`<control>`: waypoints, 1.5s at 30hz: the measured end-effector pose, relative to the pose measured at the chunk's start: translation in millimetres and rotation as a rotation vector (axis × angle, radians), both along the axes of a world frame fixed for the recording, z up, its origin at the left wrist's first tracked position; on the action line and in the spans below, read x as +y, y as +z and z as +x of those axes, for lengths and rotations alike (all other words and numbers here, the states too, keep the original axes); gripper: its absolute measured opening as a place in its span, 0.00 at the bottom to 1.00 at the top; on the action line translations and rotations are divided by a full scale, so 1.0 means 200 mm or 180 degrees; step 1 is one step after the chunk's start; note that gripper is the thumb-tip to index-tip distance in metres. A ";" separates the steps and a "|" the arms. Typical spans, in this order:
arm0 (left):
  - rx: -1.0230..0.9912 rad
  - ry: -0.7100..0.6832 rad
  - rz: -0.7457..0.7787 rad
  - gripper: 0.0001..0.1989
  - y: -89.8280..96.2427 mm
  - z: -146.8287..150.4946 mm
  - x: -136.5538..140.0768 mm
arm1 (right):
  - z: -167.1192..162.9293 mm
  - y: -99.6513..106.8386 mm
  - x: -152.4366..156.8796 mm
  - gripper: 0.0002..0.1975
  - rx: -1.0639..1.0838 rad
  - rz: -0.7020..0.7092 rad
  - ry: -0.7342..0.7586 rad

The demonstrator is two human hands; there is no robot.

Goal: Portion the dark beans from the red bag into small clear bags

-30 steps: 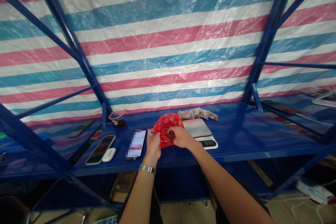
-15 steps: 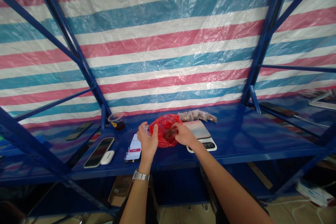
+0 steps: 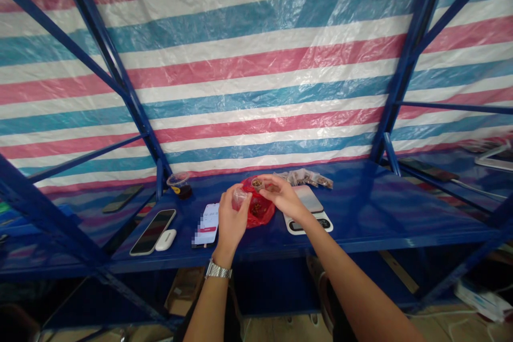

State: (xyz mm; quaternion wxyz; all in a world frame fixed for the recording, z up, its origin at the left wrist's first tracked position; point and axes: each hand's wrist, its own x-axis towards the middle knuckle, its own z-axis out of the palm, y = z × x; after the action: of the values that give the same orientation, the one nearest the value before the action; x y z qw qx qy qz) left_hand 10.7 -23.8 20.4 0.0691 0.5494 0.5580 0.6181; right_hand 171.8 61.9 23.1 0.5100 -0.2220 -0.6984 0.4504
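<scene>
A red plastic bag point(image 3: 264, 219) lies open on the blue shelf, with small brown dried pieces point(image 3: 256, 207) inside. Over its left side, my left hand point(image 3: 234, 214) pinches a small clear plastic bag point(image 3: 239, 197). My right hand point(image 3: 280, 197) is closed around a small round cup point(image 3: 257, 185) holding brown bits, raised above the red bag; the fingers partly cover it. Just right of the hand sits a white kitchen scale point(image 3: 310, 200) with a metal plate and dark display. Behind the scale lie several small filled clear bags point(image 3: 308, 177).
Left of my hands are a phone with a lit screen point(image 3: 207, 222), a dark-screened phone point(image 3: 154, 232) and a white earphone case point(image 3: 165, 240). A clear cup of dark liquid point(image 3: 180, 187) stands at the back left. Blue metal posts point(image 3: 395, 75) frame the shelf before a striped sheet point(image 3: 264, 75).
My right hand has come up out of the red bag with the small cup of brown bits. My left hand has shifted right, bringing the clear bag close to the cup.
</scene>
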 end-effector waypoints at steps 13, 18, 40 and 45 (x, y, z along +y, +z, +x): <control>0.0306 -0.0625 -0.0264 0.18 -0.04 0.01 0.02 | 0.02 0.05 -0.13 0.18 -0.0606 0.0442 0.0422; 0.0078 -0.0727 -0.0291 0.20 -0.04 0.05 0.01 | -0.01 0.02 -0.13 0.16 -0.0321 0.0115 0.0169; -0.1605 -0.1774 -0.0649 0.21 -0.02 0.13 0.04 | 0.07 0.06 -0.13 0.21 -0.0655 0.1144 -0.0312; -0.1491 -0.1842 -0.0861 0.23 -0.03 0.13 0.05 | 0.09 0.05 -0.11 0.19 -0.0733 0.1069 -0.0422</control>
State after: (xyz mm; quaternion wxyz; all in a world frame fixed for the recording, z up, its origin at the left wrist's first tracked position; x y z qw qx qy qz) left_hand 37.3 -14.5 13.8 0.4375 0.5140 0.4256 0.6027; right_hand 189.9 39.1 33.1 0.4852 -0.2294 -0.8012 0.2648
